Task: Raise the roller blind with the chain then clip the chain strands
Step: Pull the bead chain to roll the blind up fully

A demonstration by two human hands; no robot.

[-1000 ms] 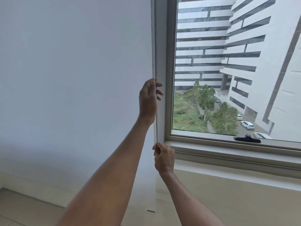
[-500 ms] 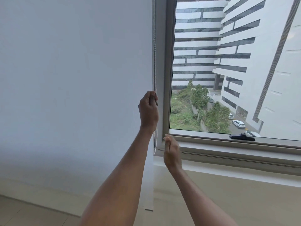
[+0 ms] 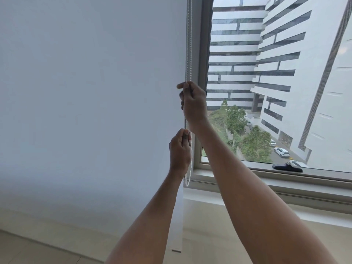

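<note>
The white roller blind (image 3: 85, 111) hangs down over the left part of the window, and its bottom rail (image 3: 176, 250) sits below the sill. Along its right edge runs the white bead chain (image 3: 189, 44), whose loop ends near the sill. My right hand (image 3: 193, 101) is the upper one, with its fingers pinched on the chain. Lower down, my left hand (image 3: 180, 149) is closed on a chain strand. No clip is visible.
The grey window frame (image 3: 204, 54) stands just right of the chain. A black window handle (image 3: 287, 167) lies on the lower frame above the sill (image 3: 247, 195). Buildings, trees and cars show through the glass. Tiled floor is at bottom left.
My left hand has come down along the chain from the upper grip. My right hand has let go low down and moved up above the left, taking hold of the chain there.
</note>
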